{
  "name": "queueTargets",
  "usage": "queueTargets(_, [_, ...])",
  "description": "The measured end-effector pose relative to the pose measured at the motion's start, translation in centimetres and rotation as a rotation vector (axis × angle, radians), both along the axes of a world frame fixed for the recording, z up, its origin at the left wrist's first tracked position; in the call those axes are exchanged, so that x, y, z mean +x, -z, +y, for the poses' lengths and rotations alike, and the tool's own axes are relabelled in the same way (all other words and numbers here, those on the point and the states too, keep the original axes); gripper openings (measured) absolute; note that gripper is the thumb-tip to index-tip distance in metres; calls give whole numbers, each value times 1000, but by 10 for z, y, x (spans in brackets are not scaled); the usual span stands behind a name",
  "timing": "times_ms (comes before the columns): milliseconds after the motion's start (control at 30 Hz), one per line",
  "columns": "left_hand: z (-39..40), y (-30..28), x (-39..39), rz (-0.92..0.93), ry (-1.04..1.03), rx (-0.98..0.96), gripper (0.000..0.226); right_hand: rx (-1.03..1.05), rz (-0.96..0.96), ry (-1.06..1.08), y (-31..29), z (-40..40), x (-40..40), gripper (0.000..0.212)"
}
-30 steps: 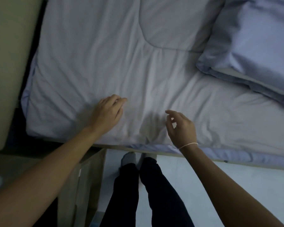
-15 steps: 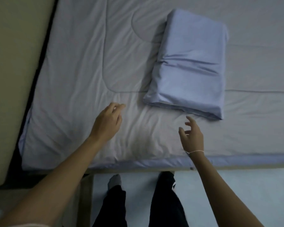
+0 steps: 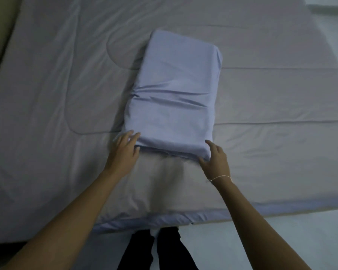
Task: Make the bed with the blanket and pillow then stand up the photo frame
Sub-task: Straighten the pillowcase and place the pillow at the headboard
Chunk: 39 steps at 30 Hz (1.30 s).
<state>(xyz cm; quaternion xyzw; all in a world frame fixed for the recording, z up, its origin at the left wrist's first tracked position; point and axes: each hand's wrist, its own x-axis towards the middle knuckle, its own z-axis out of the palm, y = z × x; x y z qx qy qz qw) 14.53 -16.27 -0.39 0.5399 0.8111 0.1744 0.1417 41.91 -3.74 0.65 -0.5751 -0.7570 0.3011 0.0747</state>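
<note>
A pale blue pillow (image 3: 176, 98) lies lengthwise on the grey quilted blanket (image 3: 57, 94), which is spread flat over the bed. My left hand (image 3: 123, 151) rests against the pillow's near left corner, fingers spread along its edge. My right hand (image 3: 215, 158) grips the near right corner, thumb underneath and fingers curled over the fabric. The photo frame is not in view.
The bed's near edge (image 3: 164, 217) shows a blue sheet hem under the blanket. Pale floor (image 3: 271, 240) lies below it, with my dark-trousered legs (image 3: 156, 250) standing against the bed. A beige wall or headboard (image 3: 0, 26) borders the bed at the upper left.
Both hands left the blanket and reached forward to the pillow's near end. My view shifted right along the bed, bringing the pillow to the centre.
</note>
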Motion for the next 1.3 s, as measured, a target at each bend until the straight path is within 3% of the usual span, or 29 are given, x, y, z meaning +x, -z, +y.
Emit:
queueTargets(233, [74, 50, -25, 80, 41, -383, 99, 45, -282, -225, 64, 65, -44, 86])
queueTargets(467, [67, 99, -23, 274, 111, -215, 112, 70, -267, -286, 121, 69, -35, 77])
queueTargets(633, [61, 112, -34, 290, 78, -21, 117, 56, 30, -280, 107, 68, -15, 91])
queueTargets(700, [48, 114, -39, 182, -88, 51, 106, 117, 37, -250, 110, 57, 0, 96])
queueTargets(800, [35, 103, -47, 78, -378, -22, 69, 169, 51, -73, 106, 52, 13, 73])
queueTargets(900, [22, 79, -50, 94, -285, 41, 37, 430, 108, 4, 66, 63, 28, 44])
queueTargets(1000, [1, 61, -40, 160, -66, 112, 36, 508, 122, 1, 33, 66, 42, 39])
queueTargets(1100, [-29, 76, -36, 46, 236, -16, 28, 218, 66, -33, 48, 53, 60, 51])
queueTargets(1133, [-38, 82, -39, -27, 265, -130, 46, 54, 75, -24, 54, 49, 64, 59])
queueTargets(1200, [-46, 89, -45, -159, 180, -244, 81, -150, 113, 64, 66, 47, 68, 70])
queueTargets(1300, [-29, 89, -44, -438, -168, -119, 66, -167, -54, 177, 82, 51, 61, 72])
